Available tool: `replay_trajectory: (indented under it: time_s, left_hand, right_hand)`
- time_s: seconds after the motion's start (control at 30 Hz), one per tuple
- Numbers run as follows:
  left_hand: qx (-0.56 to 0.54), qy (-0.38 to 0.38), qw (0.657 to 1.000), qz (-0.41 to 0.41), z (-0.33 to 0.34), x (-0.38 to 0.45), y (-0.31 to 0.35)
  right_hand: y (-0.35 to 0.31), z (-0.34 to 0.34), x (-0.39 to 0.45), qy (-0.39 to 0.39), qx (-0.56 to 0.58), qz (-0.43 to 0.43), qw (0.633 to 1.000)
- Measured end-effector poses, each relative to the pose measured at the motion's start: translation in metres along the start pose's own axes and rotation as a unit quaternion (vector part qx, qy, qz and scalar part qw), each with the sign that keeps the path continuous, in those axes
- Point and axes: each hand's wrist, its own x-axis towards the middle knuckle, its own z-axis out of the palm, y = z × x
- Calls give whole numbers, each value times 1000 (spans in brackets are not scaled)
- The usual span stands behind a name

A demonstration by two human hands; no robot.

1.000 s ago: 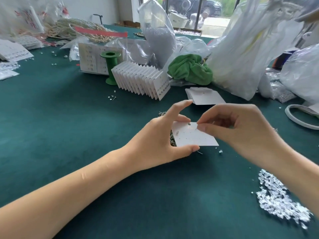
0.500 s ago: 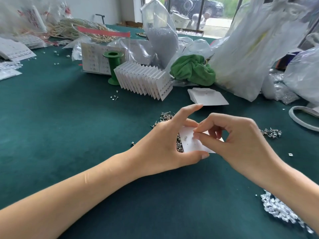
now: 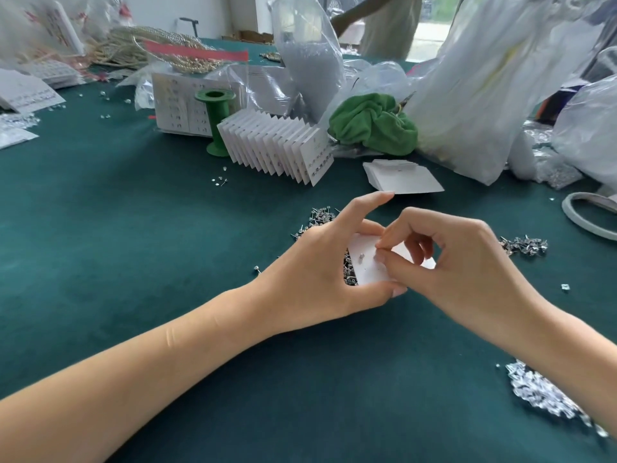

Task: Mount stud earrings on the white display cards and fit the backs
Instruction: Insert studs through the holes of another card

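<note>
My left hand [image 3: 320, 275] holds a small white display card [image 3: 369, 270] between thumb and fingers, a little above the green cloth. One stud earring [image 3: 361, 258] sits in the card. My right hand [image 3: 460, 272] pinches thumb and forefinger together at the card's upper middle; whatever it pinches is too small to make out. A heap of loose studs [image 3: 320, 217] lies behind my left hand, another heap of studs [image 3: 524, 245] to the right. Clear earring backs [image 3: 547, 396] are piled at the lower right.
A fanned row of filled cards [image 3: 277, 148] leans by a green spool [image 3: 216, 123]. Blank cards [image 3: 404, 177] lie beyond my hands, then a green cloth bundle [image 3: 374, 123] and big plastic bags [image 3: 494, 81]. A person [image 3: 377, 18] stands at the far edge. A grey ring [image 3: 584, 217] lies far right.
Both hands with the card have sunk lower and nearer to me. My right hand's pinch has closed in on the card's upper part. A person has come into view at the back.
</note>
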Motion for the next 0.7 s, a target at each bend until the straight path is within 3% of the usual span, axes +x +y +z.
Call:
replay_trajectory:
  time_s: [0.3,0.5,0.7]
  left_hand:
    - [-4,2,1000,10,0,1,-1]
    - [5,16,1000,-8,-1,2,0]
    - [13,1,1000,-6,1,2,-1]
  right_hand:
    - [0,-2,4,-15,16,1,1000]
    - [0,-19,9,44,113,41,992]
    - [-9,-21,5,21,201,97,975]
